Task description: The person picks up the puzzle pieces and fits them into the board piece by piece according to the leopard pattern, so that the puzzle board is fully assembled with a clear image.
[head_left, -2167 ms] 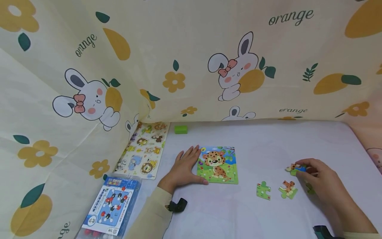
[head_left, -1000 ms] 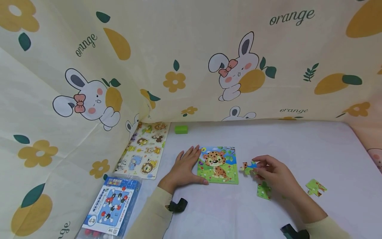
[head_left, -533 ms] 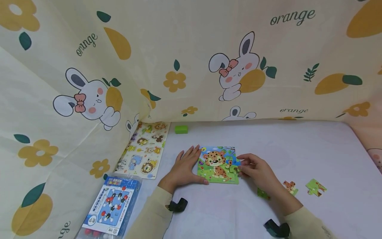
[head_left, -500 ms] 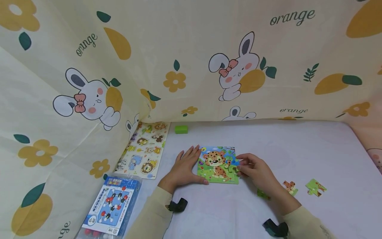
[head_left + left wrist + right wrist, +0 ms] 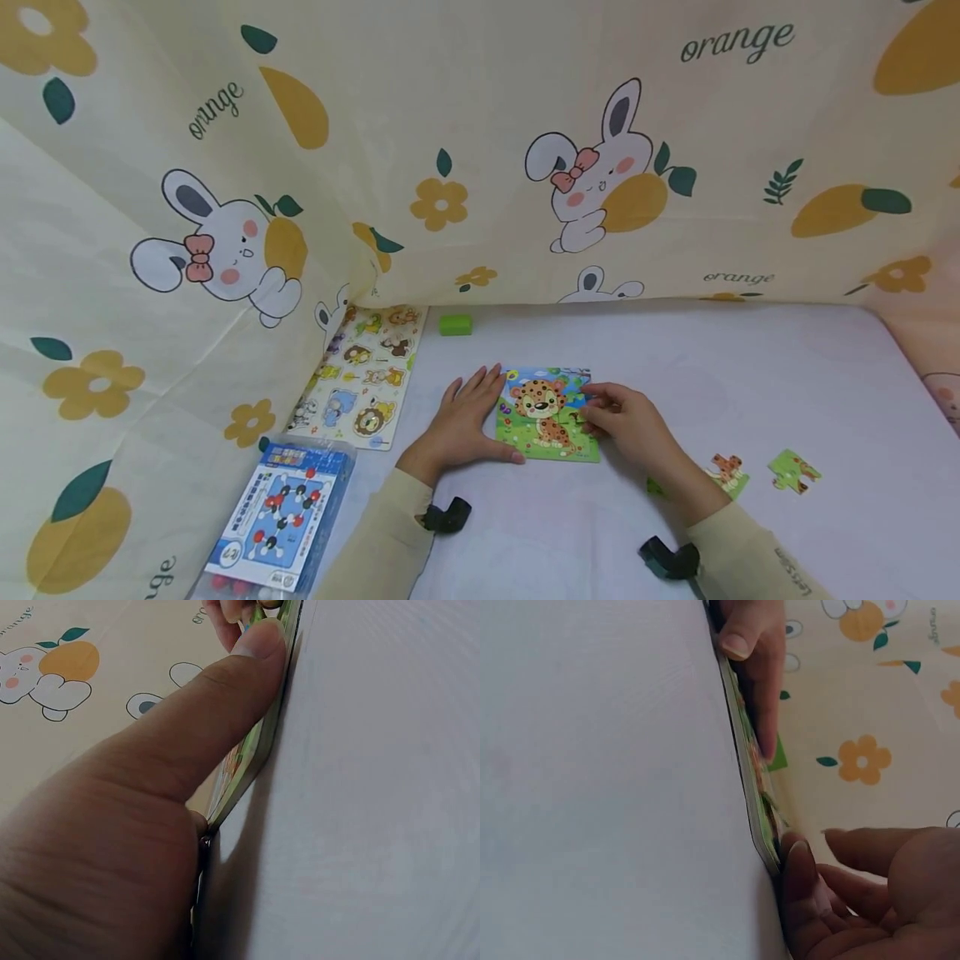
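A square jigsaw puzzle (image 5: 536, 437) with a leopard picture lies flat on the white table. My left hand (image 5: 465, 425) rests along its left side, fingers spread and fairly straight, thumb (image 5: 259, 664) at the near edge. Over the puzzle's right part, my right hand (image 5: 630, 425) pinches a green and blue puzzle piece (image 5: 572, 417) between thumb and fingers. That piece sits a little tilted above the picture, and the fingertips partly cover it. In the right wrist view the puzzle's edge (image 5: 742, 761) runs up to the right hand's fingers.
Loose puzzle pieces lie to the right: a spotted one (image 5: 727, 471), a green one (image 5: 793, 472), and another mostly hidden under the right wrist (image 5: 655, 486). A green block (image 5: 455, 325), an animal board (image 5: 367, 379) and a boxed molecule set (image 5: 277, 517) stand behind and left.
My right hand has picked a piece from the right, carried it leftward to the puzzle and moved it further in over the picture. The left hand has stayed in place.
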Available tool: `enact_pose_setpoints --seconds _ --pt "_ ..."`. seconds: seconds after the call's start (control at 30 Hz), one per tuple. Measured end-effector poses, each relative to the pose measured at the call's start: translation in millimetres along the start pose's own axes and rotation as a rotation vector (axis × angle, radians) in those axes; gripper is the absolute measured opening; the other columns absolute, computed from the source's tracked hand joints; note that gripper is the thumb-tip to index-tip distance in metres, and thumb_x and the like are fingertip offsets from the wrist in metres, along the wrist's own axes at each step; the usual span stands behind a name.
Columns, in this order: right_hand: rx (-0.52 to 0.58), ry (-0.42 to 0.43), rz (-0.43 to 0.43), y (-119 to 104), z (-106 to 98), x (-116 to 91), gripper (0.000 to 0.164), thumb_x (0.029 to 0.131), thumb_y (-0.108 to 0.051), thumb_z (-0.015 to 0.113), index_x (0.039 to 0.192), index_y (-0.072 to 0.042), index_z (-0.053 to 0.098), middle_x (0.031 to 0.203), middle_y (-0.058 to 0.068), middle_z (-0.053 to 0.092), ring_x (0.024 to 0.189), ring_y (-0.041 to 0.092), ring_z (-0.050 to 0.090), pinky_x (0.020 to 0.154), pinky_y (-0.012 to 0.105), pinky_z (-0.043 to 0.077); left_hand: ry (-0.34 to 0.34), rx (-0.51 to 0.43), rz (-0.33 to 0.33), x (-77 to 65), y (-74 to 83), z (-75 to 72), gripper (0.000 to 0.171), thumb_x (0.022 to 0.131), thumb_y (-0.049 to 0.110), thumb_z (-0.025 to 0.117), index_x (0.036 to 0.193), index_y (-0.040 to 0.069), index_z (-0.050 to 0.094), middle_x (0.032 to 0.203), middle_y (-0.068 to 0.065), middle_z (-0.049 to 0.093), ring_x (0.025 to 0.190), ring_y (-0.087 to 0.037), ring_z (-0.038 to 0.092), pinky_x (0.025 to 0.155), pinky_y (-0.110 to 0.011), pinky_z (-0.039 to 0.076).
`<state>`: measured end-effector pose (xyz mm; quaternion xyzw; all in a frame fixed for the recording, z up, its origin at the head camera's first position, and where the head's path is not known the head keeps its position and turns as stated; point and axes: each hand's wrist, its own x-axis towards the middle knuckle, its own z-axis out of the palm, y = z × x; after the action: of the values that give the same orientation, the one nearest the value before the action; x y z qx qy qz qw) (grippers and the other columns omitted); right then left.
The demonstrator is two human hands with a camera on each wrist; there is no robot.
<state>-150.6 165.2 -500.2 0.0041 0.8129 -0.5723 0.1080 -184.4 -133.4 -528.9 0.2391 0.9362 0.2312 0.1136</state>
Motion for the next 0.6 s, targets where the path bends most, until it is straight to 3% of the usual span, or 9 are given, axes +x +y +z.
enact_pose_setpoints --seconds 0.27,0.4,0.6 --pt "-0.220 0.037 -0.062 -7.4 -6.6 -7.3 0.039 0.109 -0.019 0.067 0.142 0.002 0.067 0.107 0.008 0.072 0.084 0.020 0.071 0.076 0.037 0.058 -0.007 0.009 0.000 -0.3 -1.1 -0.6 0.140 0.072 0.085 0.083 0.176 0.017 0.019 0.181 0.007 0.004 0.165 -0.013 -0.005 0.130 -0.049 -0.007" --pt "-0.278 0.047 -0.123 -8.8 -12.7 -11.3 0.036 0.110 -0.021 0.068 0.139 -0.001 0.069 0.115 0.010 0.073 0.096 0.025 0.071 0.079 0.041 0.060 -0.002 0.003 0.000 -1.1 -0.5 -1.0 0.139 0.072 0.084 0.083 0.176 0.017 0.019 0.181 0.008 0.004 0.165 -0.013 -0.005 0.130 -0.049 -0.007" --pt "-0.344 -0.019 -0.248 -7.3 -16.4 -20.7 0.035 0.110 -0.021 0.070 0.139 -0.001 0.070 0.128 0.011 0.072 0.109 0.028 0.071 0.090 0.049 0.061 0.005 0.006 0.002 -1.5 0.0 -0.5 0.139 0.072 0.084 0.084 0.176 0.017 0.020 0.181 0.008 0.004 0.165 -0.013 -0.004 0.130 -0.049 -0.006"
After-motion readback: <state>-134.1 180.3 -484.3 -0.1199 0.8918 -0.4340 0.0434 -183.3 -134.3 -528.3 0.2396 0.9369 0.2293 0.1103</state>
